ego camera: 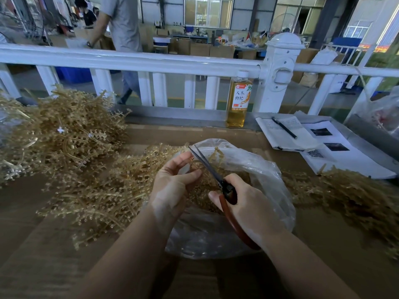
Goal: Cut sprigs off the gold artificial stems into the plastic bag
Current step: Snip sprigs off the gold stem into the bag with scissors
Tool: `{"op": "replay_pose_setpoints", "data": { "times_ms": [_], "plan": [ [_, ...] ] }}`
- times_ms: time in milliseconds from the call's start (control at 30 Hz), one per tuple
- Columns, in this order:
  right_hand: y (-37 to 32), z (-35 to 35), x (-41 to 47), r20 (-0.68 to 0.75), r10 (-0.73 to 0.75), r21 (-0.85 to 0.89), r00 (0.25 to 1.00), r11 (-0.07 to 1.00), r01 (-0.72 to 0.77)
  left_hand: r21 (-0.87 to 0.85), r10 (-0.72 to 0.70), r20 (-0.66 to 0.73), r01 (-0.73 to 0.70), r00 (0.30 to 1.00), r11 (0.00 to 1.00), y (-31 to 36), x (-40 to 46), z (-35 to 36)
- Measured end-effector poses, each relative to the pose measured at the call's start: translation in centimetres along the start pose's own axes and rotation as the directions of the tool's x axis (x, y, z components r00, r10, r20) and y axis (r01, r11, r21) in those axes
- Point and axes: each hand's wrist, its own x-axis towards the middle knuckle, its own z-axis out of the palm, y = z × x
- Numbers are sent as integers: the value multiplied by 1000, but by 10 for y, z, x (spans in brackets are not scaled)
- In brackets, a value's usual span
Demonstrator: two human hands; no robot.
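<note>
Scissors [212, 169] with parted blades sit gripped in the right hand [248, 210], just beside the left hand [172, 182] fingers [190, 174] pinching a gold stem [195, 164] above the plastic bag [259, 169].

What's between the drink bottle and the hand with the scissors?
In the head view, bare brown tabletop comes after the bottle, then the plastic bag with gold sprigs in it, reaching the right hand gripping the scissors.

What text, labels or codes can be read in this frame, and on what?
"人参枸杞": label of the bottle by the railing.
Small red logo above it: too small to read.
Open notebook handwriting: blurred, unreadable.
Printed sheets: photos and a QR code, text unreadable.
</note>
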Motion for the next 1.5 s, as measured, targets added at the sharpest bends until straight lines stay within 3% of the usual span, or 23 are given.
{"op": "replay_pose_setpoints", "data": {
  "times_ms": [400, 1100, 1500],
  "plan": [
    [-1, -1, 2, 18, 19, 6, 1000, 1000, -19, 117, 8, -7, -7, 1000, 993, 0, -2, -3],
    [3, -1, -2, 93, -37, -50, 995, 998, 41, -49, 34, -71, -37, 997, 998, 0, 4, 0],
    [3, 4, 0, 69, -54, -91, 996, 994, 61, 49, 88, -49, -86, 995, 995, -7, 2, -2]
  ]
}}
